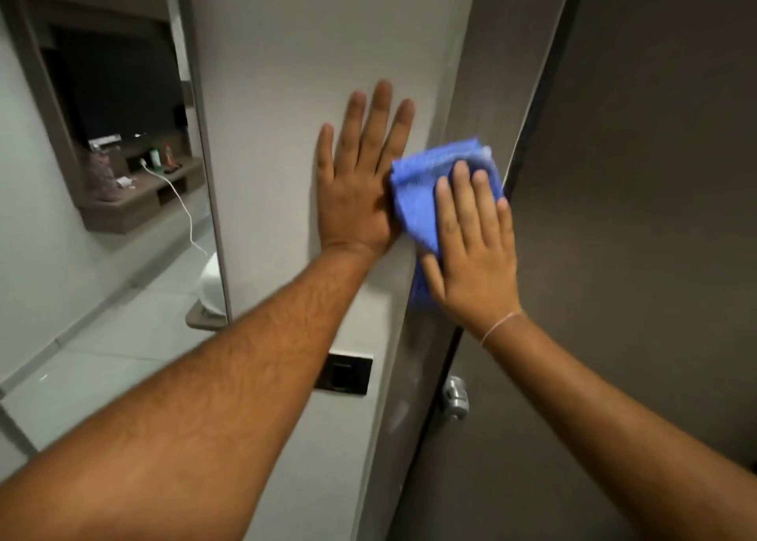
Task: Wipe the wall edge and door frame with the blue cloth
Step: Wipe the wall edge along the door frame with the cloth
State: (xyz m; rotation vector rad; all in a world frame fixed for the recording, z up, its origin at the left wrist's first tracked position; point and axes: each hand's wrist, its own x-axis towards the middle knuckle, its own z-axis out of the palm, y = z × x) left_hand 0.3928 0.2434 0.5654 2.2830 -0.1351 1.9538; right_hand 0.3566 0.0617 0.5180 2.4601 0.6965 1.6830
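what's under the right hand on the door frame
The blue cloth, pressed flat by the right hand against the wall edge and brown door frame. The surface directly beneath the cloth is covered, so its condition cannot be seen.

A mirror [123, 172] at left reflects a shelf [143, 200] with a white cable [180, 200]; a black switch plate [344, 372], perhaps a socket, sits low on the wall

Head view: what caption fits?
Right hand presses blue cloth on wall edge; left hand flat beside it.
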